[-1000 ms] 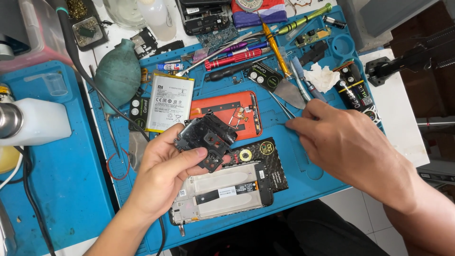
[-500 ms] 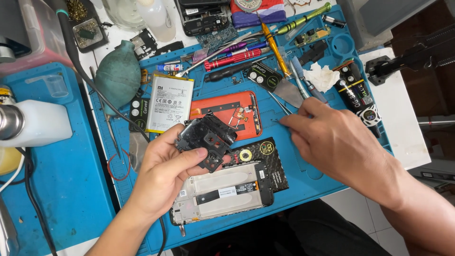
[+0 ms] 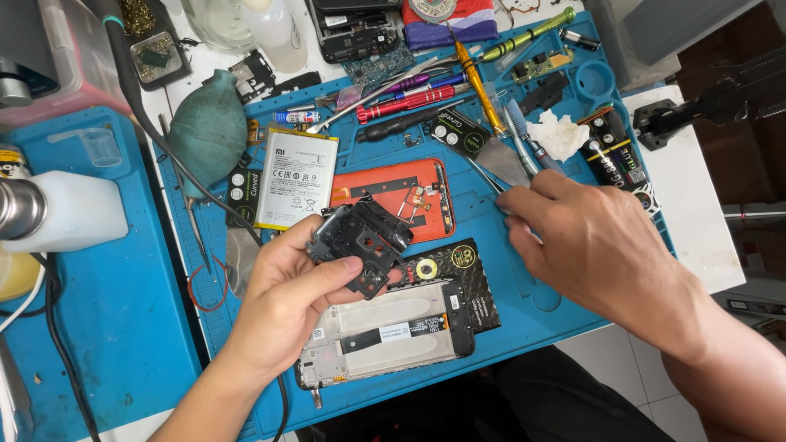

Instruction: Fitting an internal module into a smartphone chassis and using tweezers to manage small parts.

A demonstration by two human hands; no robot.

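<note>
Nearest to us lies the stripped phone frame (image 3: 385,337) on the blue mat (image 3: 565,315), its near left corner hidden behind our left hand (image 3: 286,299), which pinches a black plastic cover piece (image 3: 360,241) between thumb and fingers just above it. Further right, our right hand (image 3: 594,241) curls over the tweezers (image 3: 487,176); its fingertips are hidden, so we cannot tell whether they grip. Beyond lie the orange back cover (image 3: 393,192), white battery (image 3: 296,178) and screwdrivers (image 3: 405,102).

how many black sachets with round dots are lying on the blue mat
4: one black sachet left of the battery, one above the orange cover, two by the tissue. Others may be hidden.
</note>
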